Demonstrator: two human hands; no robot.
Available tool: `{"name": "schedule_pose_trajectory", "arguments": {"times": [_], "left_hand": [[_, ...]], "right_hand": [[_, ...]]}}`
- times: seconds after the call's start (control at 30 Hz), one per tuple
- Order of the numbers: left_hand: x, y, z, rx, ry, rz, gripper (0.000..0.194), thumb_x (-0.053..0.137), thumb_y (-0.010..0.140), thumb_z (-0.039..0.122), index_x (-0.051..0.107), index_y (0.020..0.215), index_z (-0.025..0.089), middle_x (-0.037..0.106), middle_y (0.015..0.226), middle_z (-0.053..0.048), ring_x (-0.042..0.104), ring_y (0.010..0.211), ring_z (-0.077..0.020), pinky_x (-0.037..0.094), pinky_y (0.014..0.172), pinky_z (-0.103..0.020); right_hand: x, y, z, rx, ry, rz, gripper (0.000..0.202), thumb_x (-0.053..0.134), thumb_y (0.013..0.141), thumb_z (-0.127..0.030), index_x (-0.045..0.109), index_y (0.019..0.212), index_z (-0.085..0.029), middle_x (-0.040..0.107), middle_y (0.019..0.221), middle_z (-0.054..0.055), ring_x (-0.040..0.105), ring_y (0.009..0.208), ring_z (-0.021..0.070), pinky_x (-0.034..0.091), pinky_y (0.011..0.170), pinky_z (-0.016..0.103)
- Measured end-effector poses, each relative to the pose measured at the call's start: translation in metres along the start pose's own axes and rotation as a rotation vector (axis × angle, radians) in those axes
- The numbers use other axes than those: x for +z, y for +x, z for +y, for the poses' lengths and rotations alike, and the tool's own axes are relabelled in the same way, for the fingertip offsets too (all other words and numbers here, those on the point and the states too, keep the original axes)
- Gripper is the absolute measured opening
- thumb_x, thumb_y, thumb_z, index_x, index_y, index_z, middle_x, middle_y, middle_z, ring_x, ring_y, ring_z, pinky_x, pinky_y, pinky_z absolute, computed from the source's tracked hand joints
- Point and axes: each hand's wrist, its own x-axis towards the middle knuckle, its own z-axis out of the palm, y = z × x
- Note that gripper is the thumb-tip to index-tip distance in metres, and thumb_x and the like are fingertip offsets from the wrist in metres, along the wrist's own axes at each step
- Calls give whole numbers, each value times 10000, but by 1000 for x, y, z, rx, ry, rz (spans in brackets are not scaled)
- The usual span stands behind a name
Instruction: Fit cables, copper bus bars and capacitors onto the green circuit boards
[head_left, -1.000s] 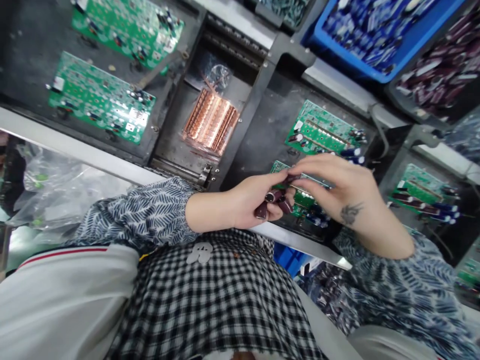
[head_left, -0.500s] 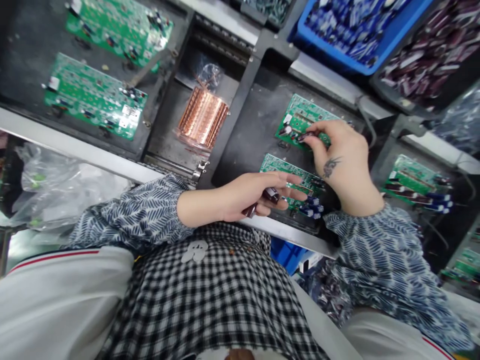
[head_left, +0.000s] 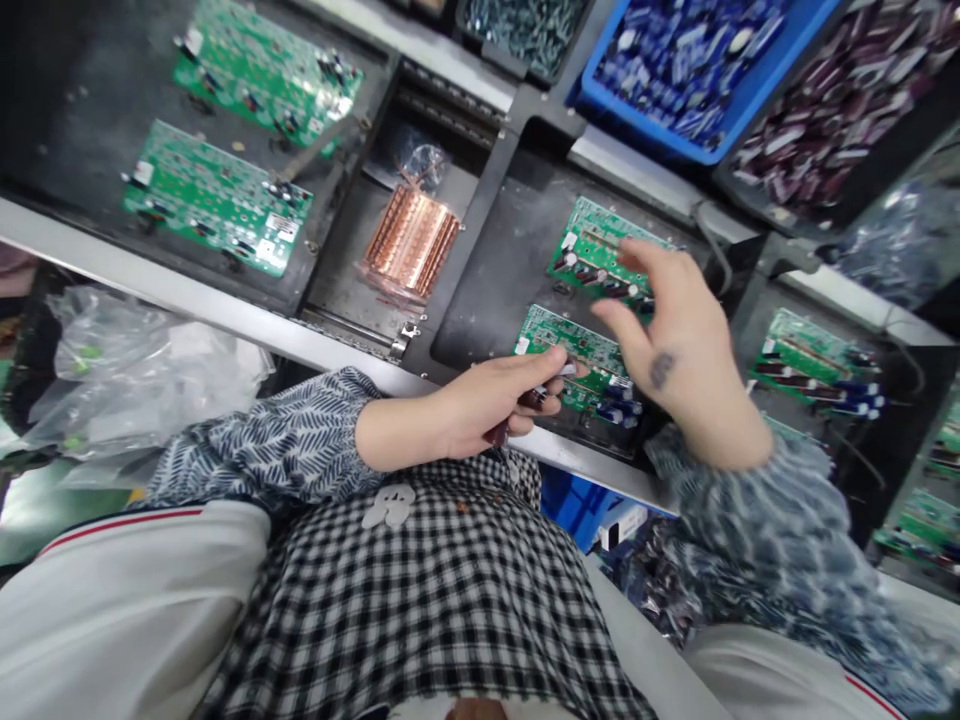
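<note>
My left hand (head_left: 487,405) is closed on a few dark maroon capacitors (head_left: 517,412) and hovers at the near edge of a green circuit board (head_left: 566,340). Above and right of it, my right hand (head_left: 667,340) is blurred, fingers spread, with nothing visible in them. It sits between that near board and a second green board (head_left: 581,245) farther back, which carries several maroon capacitors in a row. Both boards lie in a black carrier tray (head_left: 510,270).
Two more green boards (head_left: 217,200) lie in a tray at left, and another populated board (head_left: 814,370) at right. A copper coil strip (head_left: 409,240) sits in the middle gap. Bins of blue capacitors (head_left: 675,60) and maroon capacitors (head_left: 817,110) stand behind. Plastic bags (head_left: 127,360) hang below left.
My right hand took a capacitor from my left hand, set it on the far board, and has now drawn back toward my left hand with fingers spread. My left hand stayed nearly still.
</note>
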Motion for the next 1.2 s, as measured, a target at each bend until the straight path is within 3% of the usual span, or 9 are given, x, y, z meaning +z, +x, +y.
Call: {"name": "schedule_pose_trajectory", "arguments": {"times": [0.17,0.27,0.37,0.5,0.7,0.93,1.03,1.13,1.2], "left_hand": [[2,-1,-17,-149,11,-35,305,600,962,379,610,814,112,504,683,8,413,497,-14,196,396,-94],[-2,-3,-21,-352,-38,-46,337,386,1035,342,605,932,107,561,758,-44,562,589,-66,234,390,-91],[-7,-5,-20,-449,-52,-55,340,263,1013,197,582,949,97,570,792,-60,588,598,-78,256,385,-86],[-10,-9,-23,-435,9,-18,242,342,1012,162,550,902,108,590,854,-62,525,546,-35,217,373,-68],[-19,-11,-34,-350,19,-214,304,613,944,410,575,832,130,340,660,59,281,449,-8,175,370,-64],[-18,-13,-28,-420,-154,-102,272,389,1008,129,616,868,75,500,755,-21,472,532,-25,241,360,-59],[-18,-15,-28,-437,-241,-4,304,361,1031,159,581,844,64,548,759,-50,574,614,-52,353,408,-42],[-19,-16,-31,-429,-233,74,329,355,1043,207,586,872,47,614,843,-98,648,737,-108,545,569,-127],[-21,-15,-32,-405,-219,73,311,376,1041,224,590,897,50,614,849,-84,640,717,-103,568,596,-160]], "right_hand": [[-20,-57,-39,-72,152,-98,141,597,958,-362,654,1053,-275,722,972,14,690,892,202,561,788,357],[-13,-82,-29,63,85,14,91,625,940,-337,686,987,-288,741,946,7,700,898,230,542,812,390],[2,-94,-13,98,-34,21,133,608,942,-358,701,962,-266,750,993,39,684,1018,285,486,900,463],[15,-98,-9,116,-87,-34,188,539,974,-366,696,997,-264,753,1020,52,658,1114,304,437,912,483],[17,-98,-14,97,-133,-47,215,494,998,-353,687,1008,-258,757,1006,57,653,1129,301,401,893,475],[17,-95,-11,86,-141,-71,206,505,996,-356,691,1007,-269,762,1008,47,647,1135,287,374,914,467],[14,-94,-11,62,-143,-87,201,509,997,-350,690,1006,-264,762,1028,40,650,1128,283,363,922,469],[12,-92,-12,34,-160,-85,182,517,996,-330,686,997,-260,767,1011,36,653,1121,286,361,915,479],[13,-92,-14,27,-180,-78,162,542,985,-333,690,990,-266,770,985,37,651,1124,298,359,915,496]]}}
